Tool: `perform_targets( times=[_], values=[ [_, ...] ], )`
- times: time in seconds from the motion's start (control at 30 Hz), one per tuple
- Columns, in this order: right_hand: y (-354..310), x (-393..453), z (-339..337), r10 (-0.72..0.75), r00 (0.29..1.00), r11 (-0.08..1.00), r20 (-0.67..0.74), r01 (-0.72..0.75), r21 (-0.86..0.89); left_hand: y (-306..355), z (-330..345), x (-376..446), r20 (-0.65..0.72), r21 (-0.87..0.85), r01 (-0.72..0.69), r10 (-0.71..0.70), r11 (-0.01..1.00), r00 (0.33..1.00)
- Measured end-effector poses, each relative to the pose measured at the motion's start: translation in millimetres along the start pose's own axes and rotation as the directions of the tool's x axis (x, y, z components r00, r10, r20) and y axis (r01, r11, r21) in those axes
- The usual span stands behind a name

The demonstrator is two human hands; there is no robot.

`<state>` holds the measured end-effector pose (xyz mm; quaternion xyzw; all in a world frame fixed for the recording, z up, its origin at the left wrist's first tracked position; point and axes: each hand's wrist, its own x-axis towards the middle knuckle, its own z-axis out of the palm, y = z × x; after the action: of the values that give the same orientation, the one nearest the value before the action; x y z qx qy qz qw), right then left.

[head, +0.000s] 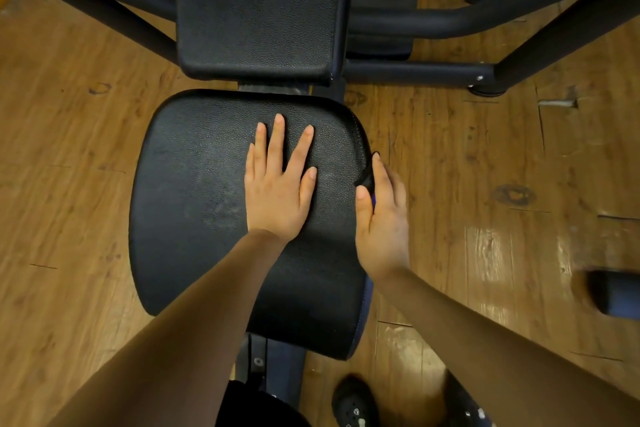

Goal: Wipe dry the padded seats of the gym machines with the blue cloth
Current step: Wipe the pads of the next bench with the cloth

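Note:
A black padded seat point(194, 201) fills the middle of the view, with faint dull smears on its surface. My left hand point(277, 191) lies flat on the seat's middle, fingers straight and spread. My right hand point(384, 232) is at the seat's right edge. Its thumb and fingers pinch a small dark bunch of the blue cloth point(367, 180) against the edge. Most of the cloth is hidden under that hand, and a sliver of blue shows beside the thumb.
A black padded backrest point(256, 10) stands just behind the seat. Black frame tubes point(415, 74) run out to both sides over the wooden floor point(485, 166). My shoe point(353, 402) is at the bottom, and a blurred dark object point(613, 291) is at the right edge.

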<state>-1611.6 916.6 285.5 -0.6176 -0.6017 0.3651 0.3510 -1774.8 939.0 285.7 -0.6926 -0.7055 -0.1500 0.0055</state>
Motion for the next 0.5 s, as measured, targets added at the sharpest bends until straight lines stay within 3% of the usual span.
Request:
perform_targets(
  times=[0.23,0.5],
  values=[
    [-7,29,-8,-0.057,0.998,0.998,0.029,0.056,0.015,25,15,-78,0.063,0.033,0.076,-0.078,0.997,0.995],
    [-1,21,-3,-0.077,0.997,0.996,0.018,0.076,0.042,26,19,-83,0.017,0.028,0.082,-0.083,0.996,0.996]
  ],
)
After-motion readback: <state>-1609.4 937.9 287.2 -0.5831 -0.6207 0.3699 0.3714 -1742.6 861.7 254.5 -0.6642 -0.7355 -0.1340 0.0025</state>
